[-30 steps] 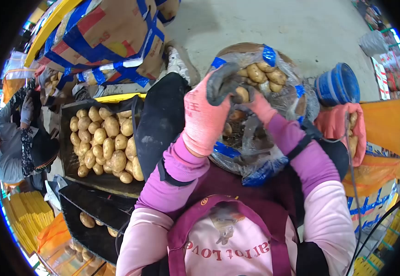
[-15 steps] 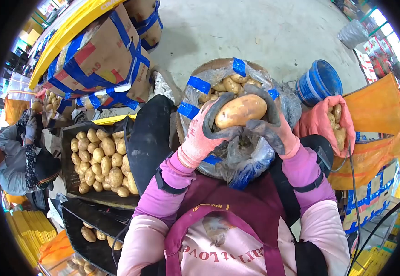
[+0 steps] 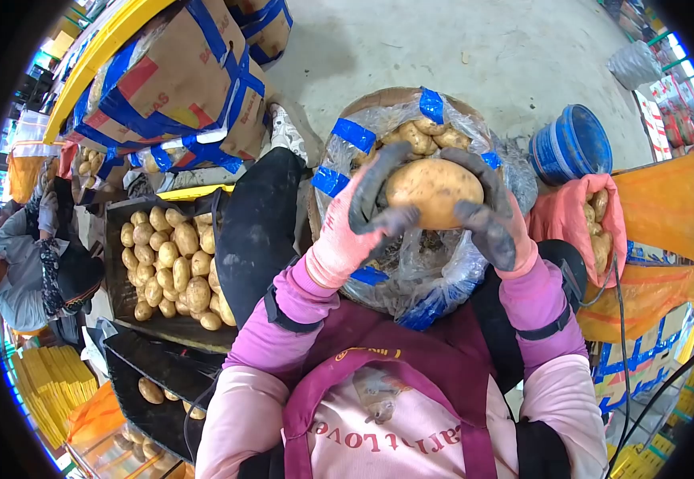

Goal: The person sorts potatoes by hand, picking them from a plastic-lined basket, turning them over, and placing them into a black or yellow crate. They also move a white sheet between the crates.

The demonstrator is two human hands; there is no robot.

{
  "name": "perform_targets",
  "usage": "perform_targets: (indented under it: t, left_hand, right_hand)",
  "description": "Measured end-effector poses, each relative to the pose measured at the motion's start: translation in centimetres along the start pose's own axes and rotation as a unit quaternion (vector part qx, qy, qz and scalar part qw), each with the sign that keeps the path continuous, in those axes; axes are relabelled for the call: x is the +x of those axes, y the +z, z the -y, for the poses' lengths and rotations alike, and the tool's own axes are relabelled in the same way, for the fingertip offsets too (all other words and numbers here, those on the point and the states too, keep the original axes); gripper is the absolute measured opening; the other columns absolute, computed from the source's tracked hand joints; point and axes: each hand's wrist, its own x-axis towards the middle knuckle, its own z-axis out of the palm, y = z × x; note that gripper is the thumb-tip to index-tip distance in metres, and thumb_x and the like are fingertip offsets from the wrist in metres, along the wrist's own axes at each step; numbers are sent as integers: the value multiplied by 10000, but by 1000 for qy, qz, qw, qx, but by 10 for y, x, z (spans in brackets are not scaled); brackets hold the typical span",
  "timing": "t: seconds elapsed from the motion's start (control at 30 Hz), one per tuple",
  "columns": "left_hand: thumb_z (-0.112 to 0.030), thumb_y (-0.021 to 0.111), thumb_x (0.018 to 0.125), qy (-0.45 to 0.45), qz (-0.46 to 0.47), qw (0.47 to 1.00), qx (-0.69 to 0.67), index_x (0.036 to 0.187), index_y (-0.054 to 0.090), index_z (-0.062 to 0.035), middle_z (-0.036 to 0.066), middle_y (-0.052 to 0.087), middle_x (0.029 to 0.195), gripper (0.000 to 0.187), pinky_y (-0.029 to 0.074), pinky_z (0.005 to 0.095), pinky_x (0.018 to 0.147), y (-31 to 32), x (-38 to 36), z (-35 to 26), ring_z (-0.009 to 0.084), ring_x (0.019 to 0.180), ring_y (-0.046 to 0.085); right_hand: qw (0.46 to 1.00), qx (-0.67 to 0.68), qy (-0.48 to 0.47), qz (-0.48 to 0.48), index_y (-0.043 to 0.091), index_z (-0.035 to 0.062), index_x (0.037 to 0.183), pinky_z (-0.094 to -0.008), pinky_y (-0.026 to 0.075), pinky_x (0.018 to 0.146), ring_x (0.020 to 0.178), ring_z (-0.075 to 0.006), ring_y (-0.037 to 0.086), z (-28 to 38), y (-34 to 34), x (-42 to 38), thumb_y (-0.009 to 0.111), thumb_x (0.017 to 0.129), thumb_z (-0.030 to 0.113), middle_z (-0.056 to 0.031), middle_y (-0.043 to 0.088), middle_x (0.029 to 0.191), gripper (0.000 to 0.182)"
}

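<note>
A large potato is held up between both hands, over a round container lined with clear plastic and blue tape. My left hand, in a pink glove with a dark grey palm, curls around its left side. On the opposite side, my right hand, gloved the same way, grips it with fingertips and thumb. Behind the held one, more potatoes lie in the container. Crumpled plastic hides part of the container's near side.
To the left stands a black crate of potatoes. A blue bucket and a pink sack of potatoes stand at right. Taped cardboard boxes fill the upper left. Another person works at far left. A cable hangs at right.
The potato has been turned in my hands and now shows a different face. My fingers have shifted on it. The whole view has tilted slightly.
</note>
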Motion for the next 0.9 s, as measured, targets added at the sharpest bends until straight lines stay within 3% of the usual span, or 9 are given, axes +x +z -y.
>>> perform_targets:
  t: [0.1, 0.17, 0.37, 0.53, 0.67, 0.73, 0.77, 0.83, 0.9]
  left_hand:
    - [-137, 641, 853, -41, -9, 995, -92, 1391, 392, 31, 116, 508, 1316, 617, 365, 303, 1034, -4, 1, 9, 180, 1220, 480]
    - [-59, 735, 766, -91, 51, 978, -179, 1363, 428, 23, 101, 566, 1266, 676, 427, 311, 988, 0, -2, 10, 169, 1141, 550]
    - [-162, 805, 746, 84, -23, 980, 181, 1338, 465, -17, 107, 577, 1276, 698, 427, 341, 1000, -2, -8, -4, 198, 1179, 551]
    - [-181, 713, 831, 97, 0, 994, -41, 1334, 477, -9, 109, 574, 1273, 582, 419, 335, 1006, -6, -5, 0, 212, 1167, 558]
    - [-175, 618, 910, -1, 23, 992, -125, 1326, 480, -6, 89, 562, 1269, 469, 447, 319, 972, -12, -11, -30, 185, 1125, 565]
    - [-40, 739, 799, 32, -19, 983, -179, 1318, 481, -26, 71, 571, 1238, 581, 469, 312, 953, 6, -22, -34, 162, 1112, 559]
    - [11, 804, 706, -41, -48, 974, -218, 1311, 478, -33, 67, 573, 1225, 689, 469, 305, 955, 11, -26, -33, 146, 1103, 557]
    - [-72, 773, 778, -31, -80, 979, -187, 1222, 551, -32, 51, 624, 1119, 498, 493, 306, 899, 7, -34, -30, 124, 1025, 585]
    - [-112, 734, 828, -88, -97, 940, -315, 1220, 561, -6, 48, 638, 1103, 441, 500, 287, 884, -13, -39, -32, 130, 991, 604]
  right_hand:
    - [989, -121, -81, 31, 406, -12, 1368, -343, 404, 1029, 1215, -215, 502, 0, 0, -2, 744, 782, 220, -123, 510, 1321, 716]
    - [983, -142, -102, 52, 397, -11, 1374, -340, 396, 1034, 1224, -211, 492, -1, 2, -1, 756, 776, 212, -121, 503, 1326, 732]
    - [999, -21, -22, 41, 376, 20, 1399, -343, 400, 1034, 1236, -209, 484, -7, 0, -1, 773, 754, 178, -109, 478, 1356, 773]
    - [999, -26, -7, 39, 374, 27, 1403, -344, 425, 1014, 1225, -215, 497, -16, -4, -3, 744, 747, 87, -103, 497, 1339, 756]
    - [998, 45, -6, 54, 379, 30, 1399, -344, 451, 989, 1207, -220, 517, -14, 6, -12, 710, 776, 78, -99, 517, 1318, 707]
    - [997, 53, 52, 38, 385, 26, 1393, -349, 471, 972, 1181, -224, 541, -13, 12, -15, 700, 793, 108, -96, 536, 1297, 682]
    - [993, 30, 98, 51, 387, 16, 1387, -335, 507, 915, 1135, -204, 569, -16, 3, -19, 685, 849, 247, -100, 540, 1296, 657]
    - [996, 43, 73, 38, 393, 6, 1381, -317, 549, 800, 1000, -197, 635, -25, 4, -17, 630, 876, 449, -114, 574, 1244, 712]
    - [981, 88, 94, 147, 402, 3, 1373, -289, 559, 675, 850, -200, 672, -28, -5, -12, 504, 913, 568, -133, 615, 1170, 736]
